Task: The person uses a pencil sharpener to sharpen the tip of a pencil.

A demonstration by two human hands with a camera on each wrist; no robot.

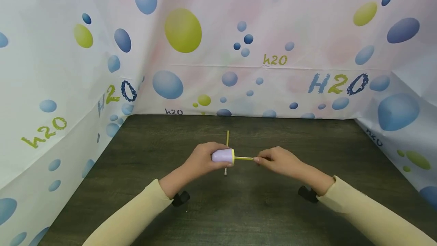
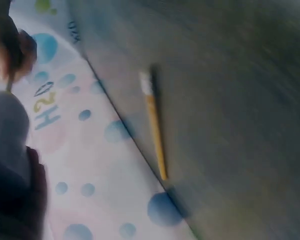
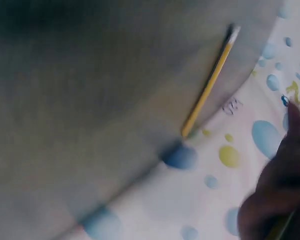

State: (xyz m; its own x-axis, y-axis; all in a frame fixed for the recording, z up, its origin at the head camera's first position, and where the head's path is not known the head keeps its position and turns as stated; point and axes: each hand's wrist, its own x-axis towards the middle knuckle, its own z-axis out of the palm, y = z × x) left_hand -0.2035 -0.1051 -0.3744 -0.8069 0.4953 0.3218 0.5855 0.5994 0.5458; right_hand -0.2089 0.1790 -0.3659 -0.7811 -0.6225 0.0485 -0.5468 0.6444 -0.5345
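Fingers of the left hand (image 1: pixel 202 158) are curled round a pale lilac, cup-shaped piece with a yellow rim (image 1: pixel 222 155), while a slim yellow stick (image 1: pixel 244 158) is pinched near its right end between the thumb and fingertips of the right hand (image 1: pixel 281 161). The cup-shaped piece is held on its side above the middle of the table, its rimmed end facing right. The yellow stick runs level between that end and the pinch; whether its left tip merely meets the end or sits inside is hidden.

Judged from this pose, stick and cup-shaped piece are being either joined or parted; which of the two cannot be told. For the next move, a steady left grip seems to be called for, with the stick kept in line with the rimmed end so that it is not bent or caught.

Beneath the cup-shaped piece, and apart from it, a second yellow stick with a whitish tip (image 2: pixel 154 126) is seen lying on the dark wood-grain tabletop (image 1: pixel 266 215), its whitish tip near and its plain end far. Nothing is seen between the hands to block the stick's line, but the second stick could be knocked if the cup-shaped piece were lowered straight down. Farther out, the table is bordered by a white sheet printed with blue and green spots (image 1: pixel 218 54).
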